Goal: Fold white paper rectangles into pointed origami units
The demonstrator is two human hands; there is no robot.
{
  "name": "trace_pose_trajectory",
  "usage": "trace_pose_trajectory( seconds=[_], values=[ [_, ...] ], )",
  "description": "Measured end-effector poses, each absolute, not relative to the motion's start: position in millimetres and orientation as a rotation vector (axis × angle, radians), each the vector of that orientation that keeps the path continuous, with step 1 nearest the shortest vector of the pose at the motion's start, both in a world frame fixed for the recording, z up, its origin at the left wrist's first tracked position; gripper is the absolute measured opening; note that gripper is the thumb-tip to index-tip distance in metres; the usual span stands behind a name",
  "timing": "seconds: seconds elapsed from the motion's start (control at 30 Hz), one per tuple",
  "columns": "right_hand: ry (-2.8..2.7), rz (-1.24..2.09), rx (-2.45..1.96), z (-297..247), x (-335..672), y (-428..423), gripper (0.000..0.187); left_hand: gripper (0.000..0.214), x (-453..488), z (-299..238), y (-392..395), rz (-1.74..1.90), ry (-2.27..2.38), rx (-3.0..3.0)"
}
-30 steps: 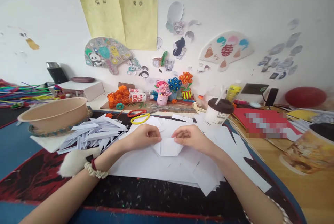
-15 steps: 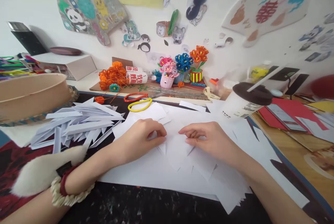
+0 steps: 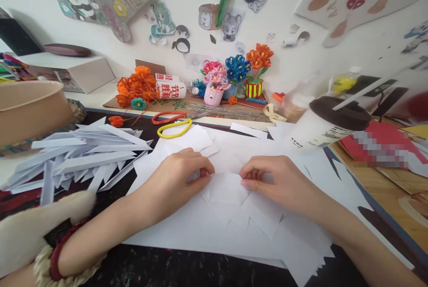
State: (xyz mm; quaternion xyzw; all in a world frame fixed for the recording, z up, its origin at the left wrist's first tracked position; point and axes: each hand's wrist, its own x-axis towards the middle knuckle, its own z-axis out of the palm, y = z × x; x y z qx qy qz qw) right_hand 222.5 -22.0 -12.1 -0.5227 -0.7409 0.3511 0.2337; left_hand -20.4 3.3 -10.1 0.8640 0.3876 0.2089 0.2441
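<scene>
Between my hands lies a small piece of white paper (image 3: 226, 189), its upper edge pinched at both ends. My left hand (image 3: 182, 180) has thumb and forefinger closed on its left corner. Its right corner sits between the thumb and curled fingers of my right hand (image 3: 272, 180). Beneath it are more white paper pieces (image 3: 267, 215), spread over a large white sheet (image 3: 167, 233). To the left, a heap of folded white paper strips (image 3: 87, 151) rests on the dark mat. Scissors with red and yellow handles (image 3: 174, 129) lie just beyond my left hand.
A lidded drink cup with a straw (image 3: 310, 131) stands at the right, close beyond my right hand. A round tan container (image 3: 30, 104) is at the far left. Pipe-cleaner flowers (image 3: 214, 77) in small pots line the back by the wall.
My right hand has closed on the paper's right corner, where its fingers were slightly apart before. The small piece now shows stretched between both hands. The camera view has shifted down and closer.
</scene>
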Motion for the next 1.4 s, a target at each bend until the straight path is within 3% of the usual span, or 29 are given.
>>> trace_pose_trajectory(
  seconds=[0.53, 0.83, 1.13, 1.4],
  values=[
    [-2.239, 0.528, -1.161, -19, 223, -33, 0.023, 0.023, -15, -14, 3, 0.753, 0.790, 2.702],
    [-2.401, 0.207, -1.009, -21, 224, -39, 0.034, 0.028, -17, -14, -2, 0.678, 0.707, 2.857],
    [-2.453, -0.230, -0.869, -24, 214, -39, 0.038, 0.033, -16, -12, -4, 0.663, 0.615, 3.008],
    [-2.560, -0.339, -0.818, -16, 213, -41, 0.037, 0.029, -15, -13, -6, 0.621, 0.618, 3.107]
  ],
)
